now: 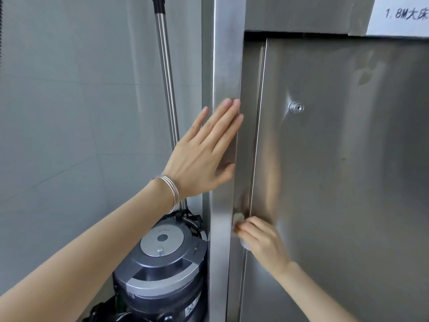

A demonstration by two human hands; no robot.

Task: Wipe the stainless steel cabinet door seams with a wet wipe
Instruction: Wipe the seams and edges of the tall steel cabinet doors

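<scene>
The door [336, 182] fills everything right of the grip. The step in hand looks like the wiping itself: the upright seam [257, 112] between door and post [226, 54] is being worked, about midway down the part in view. The seam runs on above the grip to the door's top corner and below it out of sight, so I judge a fair share of the task is left. Whether the gap over the door has been done, I cannot tell. The next move calls for steady pressure into the groove and a straight run along it, with the wipe kept bunched enough to reach in

Left of the grip and lower stands a vacuum [162, 263], its tube [164, 66] rising beside the post. The left arm reaches up and across. The left hand [204, 154] lies flat on the post well above the grip, fingers straight and holding nothing, seemingly bracing. The right arm comes in from below right. The right hand [262, 240], slightly blurred, has its fingers curled, pinching the wipe [238, 216] against the seam, with white showing at the fingertips. A lock [296, 107] sits up and right of the grip
</scene>
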